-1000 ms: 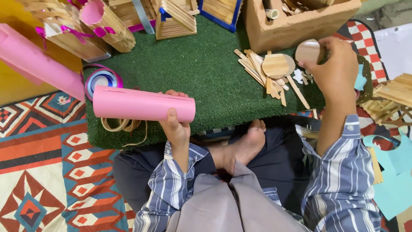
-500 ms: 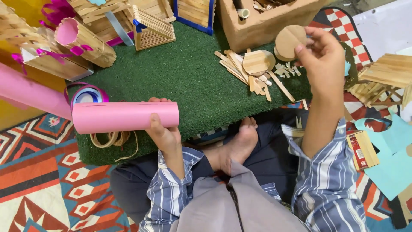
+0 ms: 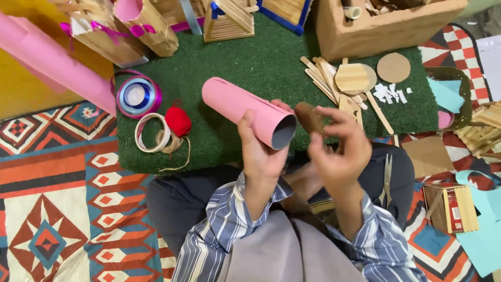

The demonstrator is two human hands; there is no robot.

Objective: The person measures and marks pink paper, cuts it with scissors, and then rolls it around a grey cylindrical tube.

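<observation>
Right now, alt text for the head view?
Seen from above, a seated person's left hand holds a pink paper tube while the right hand holds a brown cardboard disc by its open end. Beyond lie a green mat, ribbon rolls and wooden sticks.

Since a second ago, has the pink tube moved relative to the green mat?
Yes. The pink tube, in the left hand, has swung from lying crosswise over the green mat's near-left edge to angled at its near middle, open end facing the right hand.
</observation>
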